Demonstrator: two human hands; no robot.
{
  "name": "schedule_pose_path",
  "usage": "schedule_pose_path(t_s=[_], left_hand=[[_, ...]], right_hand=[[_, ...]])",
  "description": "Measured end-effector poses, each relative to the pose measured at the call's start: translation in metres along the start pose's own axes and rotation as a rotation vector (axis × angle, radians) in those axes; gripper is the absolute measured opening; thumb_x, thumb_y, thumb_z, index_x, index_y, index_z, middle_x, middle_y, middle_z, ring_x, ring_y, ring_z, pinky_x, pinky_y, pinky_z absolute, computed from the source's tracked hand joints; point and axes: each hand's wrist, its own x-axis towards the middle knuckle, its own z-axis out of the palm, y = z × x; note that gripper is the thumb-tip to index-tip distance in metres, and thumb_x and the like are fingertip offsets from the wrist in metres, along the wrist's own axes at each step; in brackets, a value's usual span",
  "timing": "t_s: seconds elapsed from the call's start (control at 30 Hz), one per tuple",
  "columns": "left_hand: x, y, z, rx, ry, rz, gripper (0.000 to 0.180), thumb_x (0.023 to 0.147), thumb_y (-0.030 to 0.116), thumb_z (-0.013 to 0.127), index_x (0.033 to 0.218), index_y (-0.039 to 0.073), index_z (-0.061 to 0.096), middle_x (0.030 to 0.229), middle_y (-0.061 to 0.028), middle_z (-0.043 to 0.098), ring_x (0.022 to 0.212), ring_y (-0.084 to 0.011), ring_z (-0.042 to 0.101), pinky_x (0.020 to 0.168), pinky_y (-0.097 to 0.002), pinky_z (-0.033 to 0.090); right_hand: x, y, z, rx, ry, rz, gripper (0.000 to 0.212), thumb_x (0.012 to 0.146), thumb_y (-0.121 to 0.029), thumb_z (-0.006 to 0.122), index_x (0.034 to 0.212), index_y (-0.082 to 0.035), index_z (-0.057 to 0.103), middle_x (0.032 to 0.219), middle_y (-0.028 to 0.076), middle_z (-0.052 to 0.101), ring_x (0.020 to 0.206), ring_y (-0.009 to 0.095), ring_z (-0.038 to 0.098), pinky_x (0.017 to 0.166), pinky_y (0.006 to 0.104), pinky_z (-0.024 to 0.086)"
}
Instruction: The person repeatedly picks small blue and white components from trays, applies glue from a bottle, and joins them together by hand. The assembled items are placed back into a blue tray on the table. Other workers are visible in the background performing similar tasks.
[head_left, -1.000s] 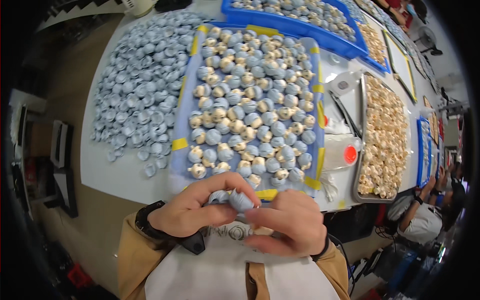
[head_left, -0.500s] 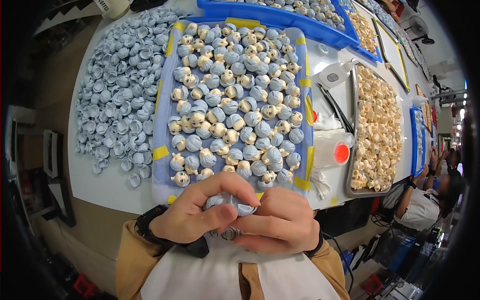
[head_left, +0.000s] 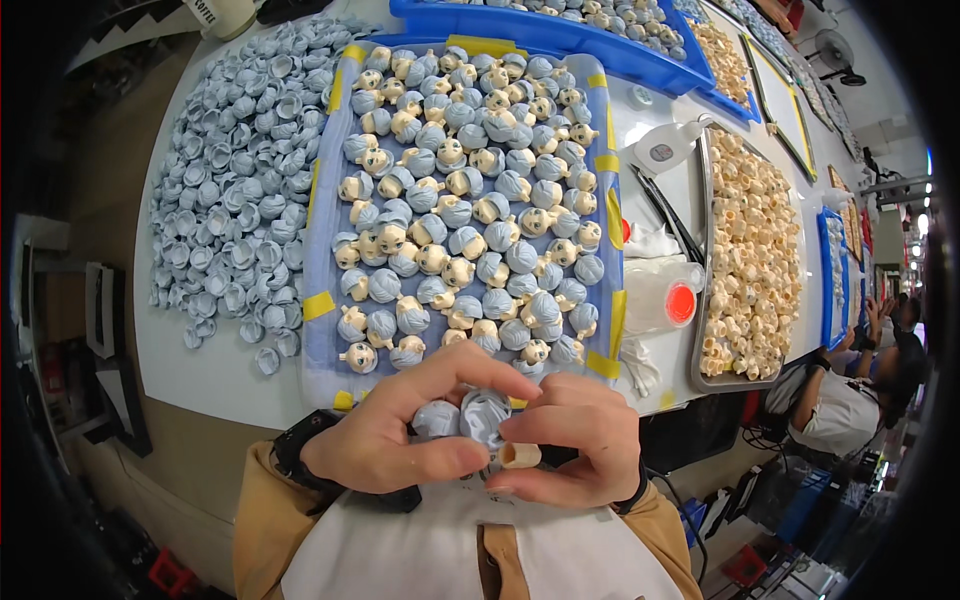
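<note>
In front of my chest, my left hand (head_left: 385,425) curls around light-blue doll hair shells; one rounded shell (head_left: 436,420) sits in the palm and a hollow shell (head_left: 484,415) shows its inside near the fingertips. My right hand (head_left: 580,435) has its thumb and fingers around a small beige hollow doll head piece (head_left: 520,456), while its index finger reaches the hollow shell. Just beyond both hands lies a shallow tray (head_left: 318,345) lined in blue and edged with yellow tape. Rows of assembled doll heads (head_left: 455,272) with blue hair fill it.
Loose blue hair shells (head_left: 235,190) are heaped at the left. To the right are a metal tray (head_left: 702,340) of beige head pieces, black tweezers (head_left: 668,215), a white squeeze bottle (head_left: 668,146) and a red-capped clear container (head_left: 665,300). Blue bins (head_left: 550,32) stand behind; a co-worker (head_left: 845,405) sits far right.
My hands have parted slightly. The hollow shell and the beige head piece, mostly hidden between the fingers before, now show openly between my hands.
</note>
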Motion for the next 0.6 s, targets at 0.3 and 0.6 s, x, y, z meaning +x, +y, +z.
schedule_pose_path(t_s=[0.3, 0.6], left_hand=[[0.000, -0.011, -0.006, 0.050, -0.139, -0.039, 0.040, 0.089, 0.024, 0.056, 0.116, -0.001, 0.041, 0.109, -0.0077, 0.047, 0.104, -0.0143, 0.045, 0.092, -0.0309, 0.035], [0.003, -0.006, -0.003, -0.008, -0.169, -0.104, 0.038, 0.091, 0.027, 0.052, 0.115, 0.000, 0.042, 0.108, -0.0092, 0.049, 0.103, -0.0161, 0.047, 0.092, -0.0323, 0.036]], right_hand=[[-0.004, 0.000, 0.002, 0.177, 0.065, 0.214, 0.030, 0.069, -0.011, 0.075, 0.092, -0.004, 0.057, 0.061, 0.003, 0.050, 0.048, 0.012, 0.045, 0.043, 0.0241, 0.034], [-0.005, 0.001, -0.001, 0.037, 0.036, 0.111, 0.026, 0.068, -0.010, 0.073, 0.086, -0.005, 0.055, 0.060, 0.002, 0.052, 0.043, 0.012, 0.044, 0.041, 0.0239, 0.034]])
